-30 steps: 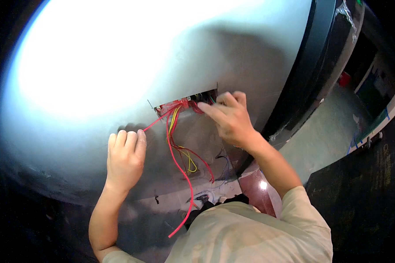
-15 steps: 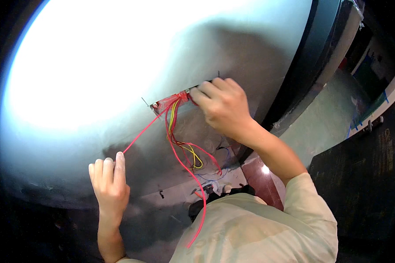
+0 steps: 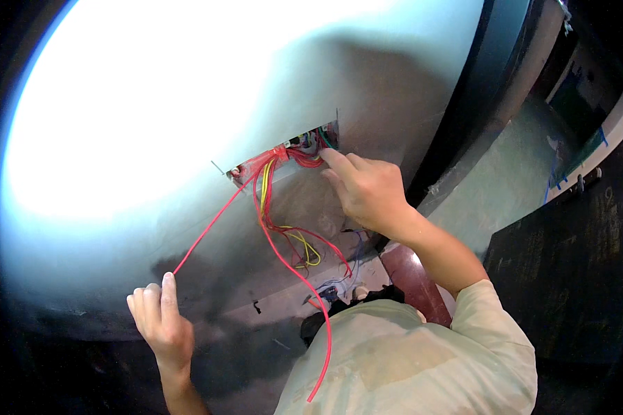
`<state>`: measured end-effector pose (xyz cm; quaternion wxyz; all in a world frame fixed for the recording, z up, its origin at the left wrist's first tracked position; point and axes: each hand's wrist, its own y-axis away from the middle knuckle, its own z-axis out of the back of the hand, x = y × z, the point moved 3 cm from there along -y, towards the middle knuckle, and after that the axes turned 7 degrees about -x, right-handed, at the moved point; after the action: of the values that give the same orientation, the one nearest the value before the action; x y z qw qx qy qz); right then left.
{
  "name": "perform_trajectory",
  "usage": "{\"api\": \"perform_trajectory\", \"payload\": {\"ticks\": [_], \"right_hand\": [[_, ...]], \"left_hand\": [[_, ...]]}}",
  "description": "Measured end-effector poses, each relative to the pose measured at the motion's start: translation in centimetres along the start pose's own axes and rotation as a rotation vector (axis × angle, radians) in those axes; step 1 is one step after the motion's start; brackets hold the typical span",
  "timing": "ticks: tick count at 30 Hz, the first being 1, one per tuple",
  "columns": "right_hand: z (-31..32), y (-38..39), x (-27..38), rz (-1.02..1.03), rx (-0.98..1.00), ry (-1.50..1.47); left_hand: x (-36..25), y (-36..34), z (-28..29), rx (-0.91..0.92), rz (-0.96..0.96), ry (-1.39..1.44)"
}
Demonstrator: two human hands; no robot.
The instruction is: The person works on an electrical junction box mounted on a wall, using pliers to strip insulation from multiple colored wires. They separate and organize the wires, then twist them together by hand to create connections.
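My left hand (image 3: 160, 325) pinches a thin red wire (image 3: 209, 228), stretched taut down and left from an open slot in the wall. At the slot's right end, my right hand (image 3: 370, 190) has its index finger and thumb around a looped bundle of red wires (image 3: 304, 159); its other fingers are curled. The slot holds a red wiring box (image 3: 259, 162) and, farther right, a green wire (image 3: 324, 138) among small parts too dark to make out. Yellow wires (image 3: 265, 187) and more red ones hang below it. One long red wire (image 3: 284, 259) curves down in front of my shirt.
The pale wall (image 3: 394, 90) is very brightly lit on the left and shadowed around the slot. A dark vertical frame (image 3: 481, 90) stands to the right. A black panel (image 3: 567, 277) is farther right. Blue wires (image 3: 356, 256) lie low by the wall.
My left hand has moved down and left, drawing out the red wire. My right hand has shifted lower and right, uncovering the slot's right end.
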<state>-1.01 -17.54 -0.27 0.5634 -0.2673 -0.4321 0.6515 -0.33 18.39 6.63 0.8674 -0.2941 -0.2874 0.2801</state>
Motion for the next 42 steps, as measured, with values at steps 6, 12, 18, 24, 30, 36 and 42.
{"api": "perform_trajectory", "payload": {"ticks": [6,12,18,24,30,36,42], "right_hand": [[-0.5,-0.4,1.0,-0.006,0.361,-0.048],[-0.4,0.0,1.5,-0.077,0.396,-0.021],[-2.1,0.4,2.2,-0.148,0.358,-0.021],[-3.1,0.6,2.3,-0.177,0.365,0.035],[-2.6,0.7,1.7,-0.166,0.286,0.018],[-0.6,0.6,0.9,-0.111,0.196,0.044],[-0.4,-0.1,0.4,-0.147,0.379,-0.046]], "left_hand": [[0.2,0.1,-0.7,0.081,0.126,-0.002],[-0.7,-0.3,-1.2,0.382,0.526,0.359],[-5.9,-7.2,-3.0,0.286,0.227,0.147],[-9.1,-11.2,-10.9,0.337,0.375,0.219],[-8.3,-10.5,-11.3,0.169,0.373,0.265],[-6.7,-11.1,-10.1,0.046,0.497,0.465],[-6.4,-10.7,-10.2,-0.092,0.402,0.459]]}}
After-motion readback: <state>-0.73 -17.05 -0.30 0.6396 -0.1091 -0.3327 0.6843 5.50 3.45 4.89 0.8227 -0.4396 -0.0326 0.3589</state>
